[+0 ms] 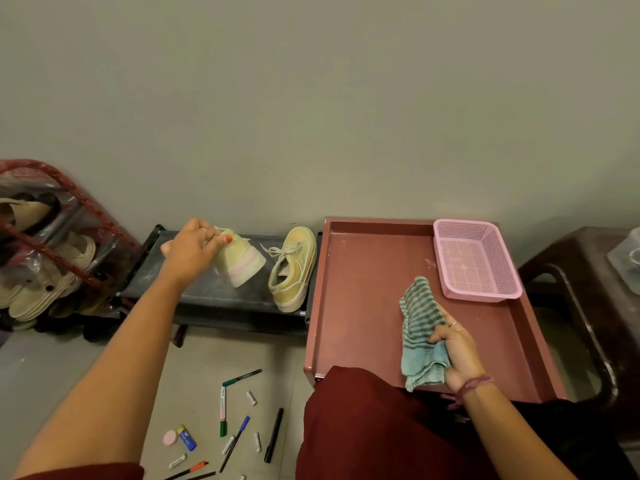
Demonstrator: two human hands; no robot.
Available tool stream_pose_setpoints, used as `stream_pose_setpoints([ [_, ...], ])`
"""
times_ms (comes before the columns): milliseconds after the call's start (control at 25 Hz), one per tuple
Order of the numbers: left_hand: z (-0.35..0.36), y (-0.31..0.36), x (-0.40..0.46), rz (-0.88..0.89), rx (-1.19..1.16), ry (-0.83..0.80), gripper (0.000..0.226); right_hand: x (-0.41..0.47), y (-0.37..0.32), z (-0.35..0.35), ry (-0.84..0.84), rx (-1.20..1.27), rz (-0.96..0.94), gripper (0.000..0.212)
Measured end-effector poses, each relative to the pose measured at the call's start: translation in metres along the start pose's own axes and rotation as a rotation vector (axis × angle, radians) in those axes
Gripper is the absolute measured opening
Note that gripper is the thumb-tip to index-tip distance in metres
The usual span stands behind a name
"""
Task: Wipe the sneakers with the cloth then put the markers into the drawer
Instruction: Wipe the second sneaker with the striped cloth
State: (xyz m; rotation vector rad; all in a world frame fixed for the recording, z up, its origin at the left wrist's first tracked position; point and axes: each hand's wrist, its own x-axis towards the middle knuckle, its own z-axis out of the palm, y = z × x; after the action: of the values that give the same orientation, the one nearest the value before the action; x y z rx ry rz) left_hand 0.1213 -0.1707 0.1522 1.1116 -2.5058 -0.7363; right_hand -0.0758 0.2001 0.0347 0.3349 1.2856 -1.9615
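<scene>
Head view: sneaker [239,263] in left hand [192,249], cloth [420,332] in right hand [457,355].

Cloth [420,327]: teal with darker green stripes, in my right hand [459,355]
Sneaker in my left hand [192,251]: pale yellow [242,265], pink line along the sole
Second sneaker [294,271]: mustard yellow, off-white laces, right of the first sneaker
Drawer [363,289]: reddish brown
Basket [476,259]: pink mesh, in the drawer's far corner
Markers [223,415]: green, blue and black, on the floor left of the drawer
My thumbnail: orange-red
</scene>
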Motion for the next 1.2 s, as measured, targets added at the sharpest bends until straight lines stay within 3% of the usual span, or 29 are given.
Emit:
stream_pose_setpoints([
  [240,0.003,0.092,-0.05,0.122,-0.193,-0.045,0.031,-0.034,-0.023,-0.009,-0.076,0.036,-0.045,0.083],
  [520,0.097,0.166,-0.112,0.218,-0.372,-0.338,0.018,-0.072,-0.039,-0.028,-0.162,-0.031,-0.147,0.076],
  [720,0.142,0.193,-0.145,0.211,-0.438,-0.435,0.021,-0.096,-0.045,-0.038,-0.18,-0.161,-0.226,0.074],
  [920,0.16,0.203,-0.152,0.083,-0.543,-0.498,0.048,-0.112,-0.051,-0.034,-0.22,-0.403,-0.378,0.069],
  [1080,0.162,0.212,-0.149,0.006,-0.628,-0.538,0.034,-0.126,-0.045,-0.024,-0.299,-0.768,-0.52,0.065],
  [1200,0.162,0.214,-0.143,-0.078,-0.63,-0.521,0.028,-0.127,-0.028,-0.018,-0.334,-1.21,-0.706,0.066],
])
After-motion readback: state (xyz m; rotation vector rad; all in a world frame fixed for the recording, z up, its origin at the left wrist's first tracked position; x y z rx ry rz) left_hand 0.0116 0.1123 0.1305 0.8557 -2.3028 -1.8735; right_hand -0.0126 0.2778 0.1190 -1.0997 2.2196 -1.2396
